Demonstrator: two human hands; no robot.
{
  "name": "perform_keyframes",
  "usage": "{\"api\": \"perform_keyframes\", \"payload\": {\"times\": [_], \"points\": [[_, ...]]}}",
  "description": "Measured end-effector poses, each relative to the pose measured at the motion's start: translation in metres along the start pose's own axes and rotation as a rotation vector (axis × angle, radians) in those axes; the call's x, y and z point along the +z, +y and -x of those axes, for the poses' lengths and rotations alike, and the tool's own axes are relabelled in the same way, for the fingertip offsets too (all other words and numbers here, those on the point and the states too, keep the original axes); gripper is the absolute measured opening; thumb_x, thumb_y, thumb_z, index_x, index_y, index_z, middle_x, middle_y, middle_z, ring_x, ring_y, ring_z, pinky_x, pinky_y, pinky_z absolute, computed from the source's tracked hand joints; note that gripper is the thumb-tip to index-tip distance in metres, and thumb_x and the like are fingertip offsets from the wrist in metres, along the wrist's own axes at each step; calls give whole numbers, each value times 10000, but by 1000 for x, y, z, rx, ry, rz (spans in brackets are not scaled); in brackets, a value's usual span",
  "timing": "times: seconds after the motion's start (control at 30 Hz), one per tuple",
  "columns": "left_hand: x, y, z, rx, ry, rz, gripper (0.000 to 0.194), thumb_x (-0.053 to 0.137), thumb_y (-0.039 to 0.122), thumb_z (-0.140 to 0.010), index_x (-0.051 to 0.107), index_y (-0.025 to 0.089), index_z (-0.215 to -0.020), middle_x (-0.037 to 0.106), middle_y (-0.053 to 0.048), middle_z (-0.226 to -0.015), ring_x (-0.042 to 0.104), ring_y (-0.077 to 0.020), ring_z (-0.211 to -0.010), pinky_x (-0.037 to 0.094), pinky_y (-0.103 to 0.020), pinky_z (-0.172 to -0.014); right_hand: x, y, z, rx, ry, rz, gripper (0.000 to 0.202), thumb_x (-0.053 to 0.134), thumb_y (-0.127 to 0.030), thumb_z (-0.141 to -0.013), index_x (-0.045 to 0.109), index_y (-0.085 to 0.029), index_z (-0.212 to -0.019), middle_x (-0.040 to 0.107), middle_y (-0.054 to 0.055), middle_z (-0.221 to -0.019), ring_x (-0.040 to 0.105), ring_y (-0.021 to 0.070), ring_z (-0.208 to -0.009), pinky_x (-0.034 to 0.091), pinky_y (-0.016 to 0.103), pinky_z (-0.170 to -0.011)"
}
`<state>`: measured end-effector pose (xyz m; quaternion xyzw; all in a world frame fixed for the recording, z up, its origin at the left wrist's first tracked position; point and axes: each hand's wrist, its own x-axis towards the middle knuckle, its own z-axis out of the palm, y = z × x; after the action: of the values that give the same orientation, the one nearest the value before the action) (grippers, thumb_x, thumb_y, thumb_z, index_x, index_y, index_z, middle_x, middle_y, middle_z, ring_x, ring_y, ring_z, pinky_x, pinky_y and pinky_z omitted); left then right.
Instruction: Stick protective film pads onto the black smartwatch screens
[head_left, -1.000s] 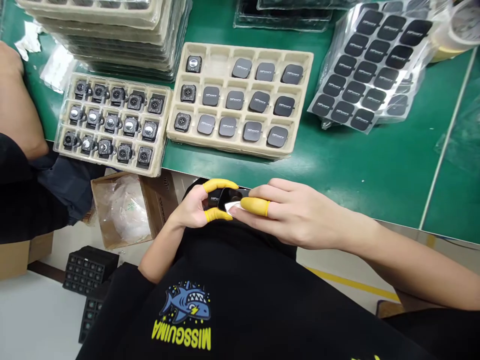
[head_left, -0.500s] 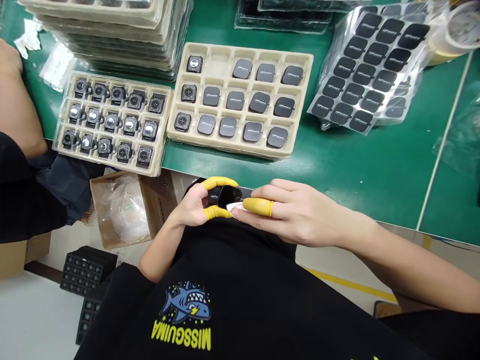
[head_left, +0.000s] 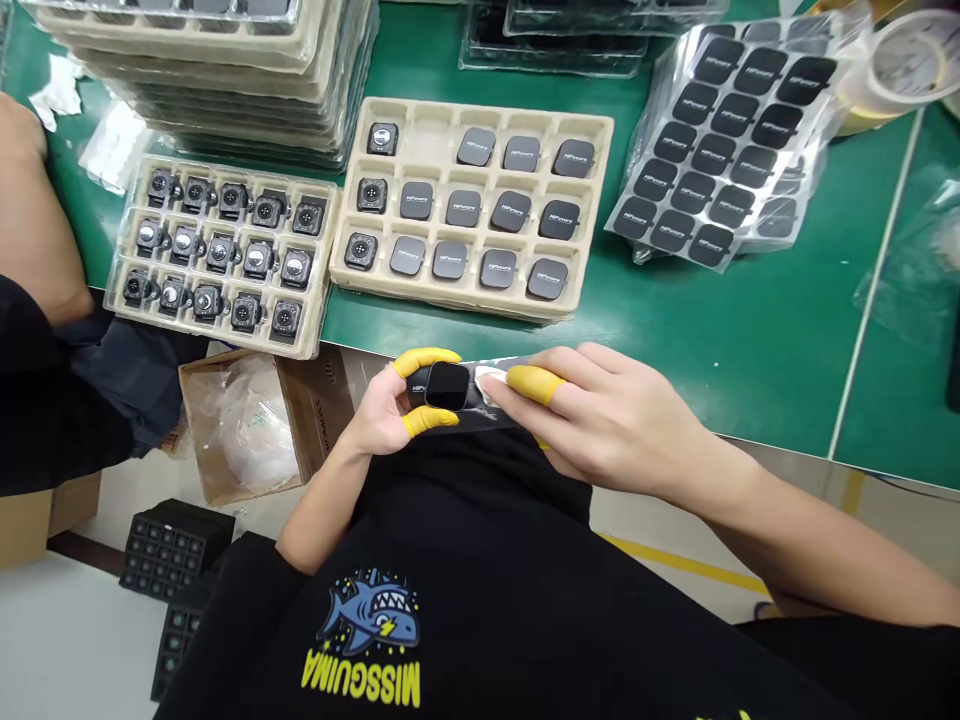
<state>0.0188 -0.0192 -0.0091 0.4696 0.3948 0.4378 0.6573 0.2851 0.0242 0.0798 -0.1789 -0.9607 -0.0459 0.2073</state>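
My left hand [head_left: 394, 405], with yellow finger cots on thumb and finger, grips a black square watch body [head_left: 448, 386] by its edges, its glossy face up. Under and beside the watch lies a dark strip [head_left: 491, 412] with pale lettering at its left end. In my right hand [head_left: 592, 410] a small white cloth [head_left: 491, 374] is pinched between fingertips, just right of the watch. Beyond my hands, a beige tray [head_left: 469, 302] holds several dark square pieces with white lettering and a few watch bodies in its left column.
Left of that tray stands another tray [head_left: 217, 328] of watch bodies, with stacked trays [head_left: 300, 110] behind. Sticker sheets [head_left: 694, 170] and tape rolls [head_left: 904, 65] lie at the right. Another person's arm [head_left: 41, 215] is at the far left; an open carton [head_left: 289, 430] is below the table edge.
My right hand has moved off the watch face to the right with the white cloth, uncovering the whole face. More of the dark strip shows. The view has shifted slightly.
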Motion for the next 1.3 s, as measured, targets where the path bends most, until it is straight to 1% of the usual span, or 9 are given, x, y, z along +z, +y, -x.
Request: {"api": "perform_keyframes", "payload": {"times": [0.23,0.4,0.57,0.67,0.83,1.0,1.1,1.23,1.3], "points": [[0,6,-4,142,-44,-45,698,1033,528,-786,773,223,-1358,836,-108,-1263,845,-257,-1075,710,-321,-905,-11,-16,2,-14,98,-145,269,634,-46,-1070,783,-144,-1272,763,65,-978,691,223,-949,505,379,-710],[7,14,-2,142,-105,-83,610,996,431,-860,759,254,-1394,842,-100,-1291,852,-262,-1138,709,-325,-962,0,-15,-9,-54,56,-78,265,634,-53,-1081,799,-144,-1267,778,57,-961,683,215,-921,466,377,-708],[7,11,3,79,-17,-116,662,1006,523,-821,763,223,-1358,830,-122,-1300,839,-302,-1163,732,-377,-951,6,-6,-8,0,68,-30,341,637,-45,-1050,780,-138,-1347,766,82,-942,660,249,-929,405,400,-661],[4,9,6,64,51,-102,684,1030,531,-784,769,216,-1332,817,-123,-1307,829,-289,-1142,734,-381,-956,4,2,8,127,39,-4,439,580,-31,-1030,767,-200,-1389,741,85,-931,629,261,-892,426,405,-687],[0,9,11,77,70,-89,708,1020,549,-795,753,227,-1365,799,-118,-1320,835,-270,-1086,737,-382,-952,3,14,65,490,174,79,471,687,-53,-990,775,-301,-1381,771,100,-1009,598,252,-833,469,380,-654],[0,4,9,139,67,-121,684,997,527,-835,735,257,-1406,782,-111,-1384,814,-296,-1217,695,-453,-1123,20,20,130,868,321,141,290,721,-167,-930,886,-282,-1140,791,153,-948,666,297,-814,473,431,-644],[1,3,6,153,77,-150,691,992,529,-836,736,241,-1410,784,-120,-1380,801,-303,-1243,663,-471,-1180,30,19,153,1071,388,173,249,730,-273,-844,902,-277,-1024,796,164,-900,664,305,-731,446,457,-605],[3,6,3,135,41,-153,688,986,521,-841,729,228,-1408,791,-119,-1342,817,-280,-1151,705,-428,-1070,34,11,156,1090,508,158,206,750,-324,-803,899,-305,-944,781,138,-839,585,259,-608,443,481,-617],[5,7,3,138,35,-154,681,986,510,-843,727,231,-1408,794,-116,-1333,819,-271,-1126,714,-415,-1034,36,10,155,1100,479,161,203,753,-345,-836,903,-301,-966,776,148,-857,590,270,-645,452,493,-657]]}}
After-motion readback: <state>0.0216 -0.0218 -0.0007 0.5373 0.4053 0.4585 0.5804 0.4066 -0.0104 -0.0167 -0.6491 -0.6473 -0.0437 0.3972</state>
